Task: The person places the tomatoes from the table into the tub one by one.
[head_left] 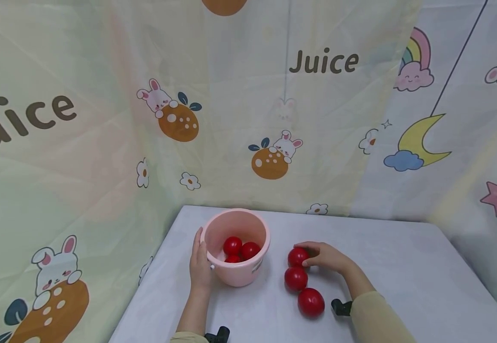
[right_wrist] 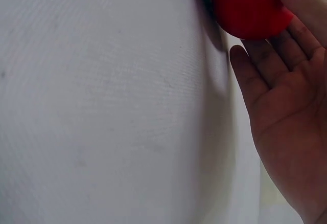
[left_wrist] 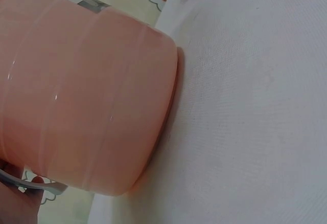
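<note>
A pink bucket (head_left: pixel 237 274) stands on the table with several glossy red balls (head_left: pixel 233 246) inside. My left hand (head_left: pixel 200 271) lies along its left side, fingers straight and pointing up by the rim. In the left wrist view, part of that hand (left_wrist: pixel 18 203) shows beside the bucket's grey handle (left_wrist: pixel 51 187). To the right of the bucket, three more red balls form a short row. My right hand (head_left: pixel 327 257) holds the farthest ball (head_left: pixel 297 257) between thumb and fingers. In the right wrist view this ball (right_wrist: pixel 248 6) sits at the fingertips, close by the white cloth.
Nearer to me in the row are a middle red ball (head_left: pixel 296 278) and a front one (head_left: pixel 311 303). A white cloth covers the table (head_left: pixel 385 267). Printed curtains (head_left: pixel 231 119) hang behind it and along the left side. Black wrist straps (head_left: pixel 341 307) show at both sleeves.
</note>
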Motion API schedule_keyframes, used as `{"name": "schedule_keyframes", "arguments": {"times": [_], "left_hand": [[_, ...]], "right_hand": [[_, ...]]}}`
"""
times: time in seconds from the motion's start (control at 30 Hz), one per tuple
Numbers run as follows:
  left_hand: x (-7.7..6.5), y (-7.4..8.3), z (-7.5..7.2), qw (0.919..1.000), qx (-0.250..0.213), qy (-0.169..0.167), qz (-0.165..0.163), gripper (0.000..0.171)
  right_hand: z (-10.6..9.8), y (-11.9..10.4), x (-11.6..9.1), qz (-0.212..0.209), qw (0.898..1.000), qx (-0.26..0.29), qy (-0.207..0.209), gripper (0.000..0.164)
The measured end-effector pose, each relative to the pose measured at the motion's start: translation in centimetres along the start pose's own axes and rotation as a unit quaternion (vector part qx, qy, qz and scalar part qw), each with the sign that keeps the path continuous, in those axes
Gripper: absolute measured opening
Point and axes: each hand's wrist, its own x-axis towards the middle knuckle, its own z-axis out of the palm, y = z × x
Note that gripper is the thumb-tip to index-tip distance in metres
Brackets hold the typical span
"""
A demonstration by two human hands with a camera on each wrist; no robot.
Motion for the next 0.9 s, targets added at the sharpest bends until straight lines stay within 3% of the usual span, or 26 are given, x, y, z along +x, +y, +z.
{"name": "schedule_keyframes", "arguments": {"times": [0.3, 0.9], "left_hand": [[0.1, -0.1, 0.0, 1.0000, 0.000, 0.000, 0.001, 0.046], [0.0, 0.1, 0.1, 1.0000, 0.002, 0.001, 0.001, 0.044]], "right_hand": [[-0.9, -0.6, -0.3, -0.010, 1.000, 0.005, 0.011, 0.066], [-3.6, -4.4, -0.7, -0.028, 0.999, 0.015, -0.001, 0.066]]}}
